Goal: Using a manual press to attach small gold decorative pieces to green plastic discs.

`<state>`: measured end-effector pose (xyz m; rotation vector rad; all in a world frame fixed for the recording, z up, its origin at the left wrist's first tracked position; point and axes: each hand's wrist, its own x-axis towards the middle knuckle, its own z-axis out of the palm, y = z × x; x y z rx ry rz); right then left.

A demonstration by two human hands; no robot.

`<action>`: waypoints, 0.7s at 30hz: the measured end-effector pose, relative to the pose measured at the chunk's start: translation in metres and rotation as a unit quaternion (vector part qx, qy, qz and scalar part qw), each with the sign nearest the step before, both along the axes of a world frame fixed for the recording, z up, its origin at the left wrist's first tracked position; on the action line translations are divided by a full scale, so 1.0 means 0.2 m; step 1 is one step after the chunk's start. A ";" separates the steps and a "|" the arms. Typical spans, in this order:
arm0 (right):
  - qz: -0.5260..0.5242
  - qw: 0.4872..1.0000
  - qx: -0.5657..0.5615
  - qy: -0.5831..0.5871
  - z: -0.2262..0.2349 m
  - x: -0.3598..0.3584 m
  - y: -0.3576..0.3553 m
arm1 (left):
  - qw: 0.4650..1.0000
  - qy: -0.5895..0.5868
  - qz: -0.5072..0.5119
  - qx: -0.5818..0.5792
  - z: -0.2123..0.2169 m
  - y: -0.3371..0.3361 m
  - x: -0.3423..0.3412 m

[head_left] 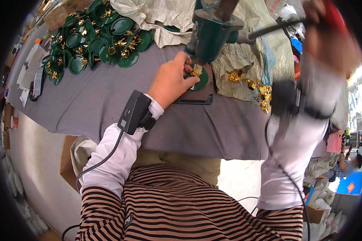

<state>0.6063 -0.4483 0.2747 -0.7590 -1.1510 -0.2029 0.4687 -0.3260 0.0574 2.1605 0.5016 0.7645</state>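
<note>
My left hand point(171, 82) reaches under the head of a dark green hand press point(212, 38). Its thumb and fingers pinch a small gold metal piece point(196, 71) that sits on a round green disc point(202, 81). The disc lies on the press's base point(195, 101), directly below the head. At the upper right, my right hand point(332, 44) is smeared by motion and closed around the outer end of the press's lever point(279, 28), beside something red point(337, 16). The lever slants up to the right from the press.
A heap of green discs with gold pieces point(96, 38) lies at the far left of the grey cloth-covered table point(108, 92). Loose gold pieces point(263, 94) rest on crumpled sacking point(237, 60) right of the press. Another person point(346, 164) is at the far right.
</note>
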 end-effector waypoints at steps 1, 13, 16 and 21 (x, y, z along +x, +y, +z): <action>0.038 0.998 -0.030 0.031 -0.16 -0.05 -0.11 | 1.000 0.001 0.026 -0.001 -0.01 0.03 -0.06; 0.145 0.949 -0.231 -0.160 -0.32 -0.05 -0.43 | 0.999 0.031 0.009 0.035 -0.02 0.03 0.01; 0.256 0.950 -0.171 0.049 0.06 0.18 -0.16 | 0.999 0.017 0.007 0.037 -0.01 0.01 -0.01; 0.051 0.939 -0.234 0.247 0.24 0.38 0.45 | 0.997 -0.038 0.021 -0.062 -0.02 0.07 -0.14</action>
